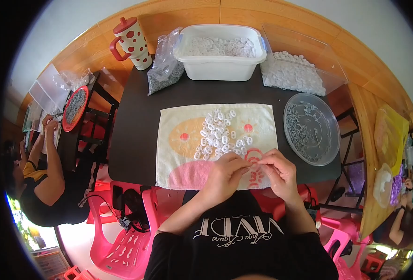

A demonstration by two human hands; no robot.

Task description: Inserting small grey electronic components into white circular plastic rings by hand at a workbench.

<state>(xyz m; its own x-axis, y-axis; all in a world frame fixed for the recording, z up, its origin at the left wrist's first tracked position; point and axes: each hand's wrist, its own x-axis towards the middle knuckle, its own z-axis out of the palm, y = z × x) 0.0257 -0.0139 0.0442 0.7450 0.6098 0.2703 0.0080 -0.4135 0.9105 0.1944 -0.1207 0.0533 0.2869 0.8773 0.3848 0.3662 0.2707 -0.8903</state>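
Over the front right part of a cream patterned towel (pixel 169 140), my left hand (pixel 228 173) and my right hand (pixel 279 171) meet with their fingertips pinched close together. Whatever lies between the fingers is too small and covered to make out. Just beyond my left hand spreads a loose heap of small white plastic pieces (pixel 216 133), many of them oval with dark holes. Right of the towel stands a round clear tray (pixel 315 142) with many small thin grey pieces, mostly along its left side.
At the table's back are a white tub (pixel 220 68) of white pieces, a clear box (pixel 293 77) of white pieces, a plastic bag (pixel 166 77) of grey bits and a dotted tumbler (pixel 134 44). Pink chairs (pixel 122 247) flank me. Another person (pixel 50 186) works at the left beside a red tray (pixel 76 108).
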